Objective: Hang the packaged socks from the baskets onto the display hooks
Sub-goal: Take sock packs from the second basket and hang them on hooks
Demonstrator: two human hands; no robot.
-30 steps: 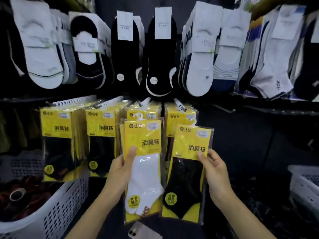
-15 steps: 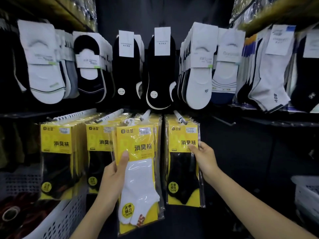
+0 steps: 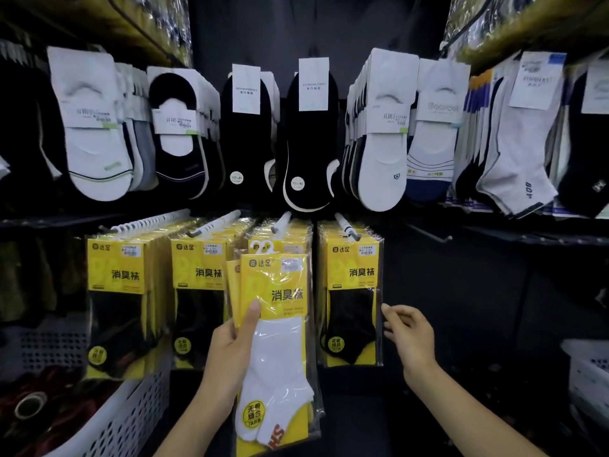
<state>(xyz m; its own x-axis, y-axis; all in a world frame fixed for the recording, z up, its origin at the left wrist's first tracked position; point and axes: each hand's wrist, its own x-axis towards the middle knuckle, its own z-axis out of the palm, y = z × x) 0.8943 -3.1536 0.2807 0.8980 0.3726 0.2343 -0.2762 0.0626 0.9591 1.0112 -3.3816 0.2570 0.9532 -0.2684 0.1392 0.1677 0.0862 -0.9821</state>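
White basket [image 3: 125, 420] lower left, cut off by the frame edge; contents dark and reddish, hard to make out. Above it, display hooks [image 3: 148, 222] carry rows of hung packs [image 3: 115, 291]: yellow card tops, dark socks behind clear film, small print unreadable. Left hand [image 3: 230, 351]: grip closed on a white-sock pack [image 3: 280, 341], thumb on the yellow card, fingers hidden behind. The pack is upright in front of the third row; another yellow edge shows behind it, count unclear. Cannot tell if its white hanger is on a peg. Rightmost hung pack [image 3: 354, 301] holds a black sock and hangs on its peg. Right hand [image 3: 408, 334]: grip loosely open, holding nothing, fingertips just beside that pack's right edge. Second basket [image 3: 590, 371] far right, mostly cut off.
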